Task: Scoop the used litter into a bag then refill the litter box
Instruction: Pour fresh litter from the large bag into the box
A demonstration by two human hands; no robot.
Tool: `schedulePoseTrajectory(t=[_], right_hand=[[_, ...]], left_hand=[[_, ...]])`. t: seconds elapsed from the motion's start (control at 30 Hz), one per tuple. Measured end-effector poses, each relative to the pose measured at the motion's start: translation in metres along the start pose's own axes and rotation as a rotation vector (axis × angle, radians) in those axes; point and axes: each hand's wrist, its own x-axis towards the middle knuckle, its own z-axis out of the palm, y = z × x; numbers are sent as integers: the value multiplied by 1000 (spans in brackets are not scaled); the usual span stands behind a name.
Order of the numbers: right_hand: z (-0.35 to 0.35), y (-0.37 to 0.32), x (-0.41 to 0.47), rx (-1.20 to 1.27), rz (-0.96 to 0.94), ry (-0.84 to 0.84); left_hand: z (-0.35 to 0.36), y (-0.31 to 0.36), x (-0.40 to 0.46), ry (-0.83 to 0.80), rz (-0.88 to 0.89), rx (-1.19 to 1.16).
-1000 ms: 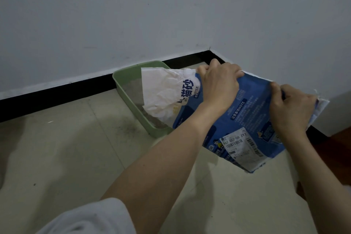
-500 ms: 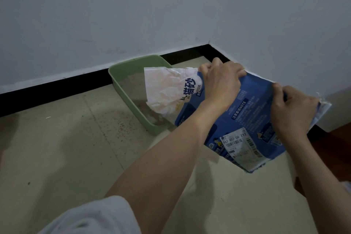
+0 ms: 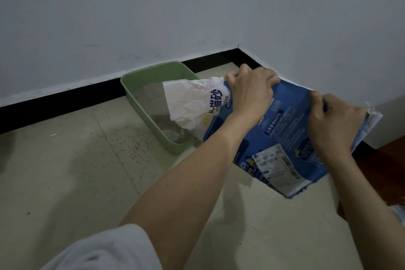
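Observation:
A green litter box (image 3: 140, 76) sits on the floor against the wall, with grey litter (image 3: 151, 103) spread over its bottom. I hold a blue and white litter bag (image 3: 282, 138) tilted over it, its crumpled white mouth (image 3: 188, 103) pointing down into the box's near right part. My left hand (image 3: 252, 92) grips the bag near the mouth end. My right hand (image 3: 335, 123) grips the raised bottom end of the bag. The box's right side is hidden behind the bag.
White walls with a black baseboard (image 3: 65, 98) meet in a corner (image 3: 238, 48) just behind the box. Loose grains (image 3: 135, 147) speckle the pale tiled floor left of the box. A dark brown surface (image 3: 385, 169) lies at the right edge.
The view has shifted so the box and bag sit a little lower and left in frame. More grey litter covers the box bottom. Both hands keep the same grip on the bag.

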Motion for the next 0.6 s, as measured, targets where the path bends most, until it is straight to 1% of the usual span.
schedulePoseTrajectory(t=[0.37,0.6], right_hand=[[0,-2,-1,-27,-2,14],[6,-1,-2,-70,23,-11]], left_hand=[[1,-3,3,-27,-4,-41],[7,-5,4,-42,-45,-76]])
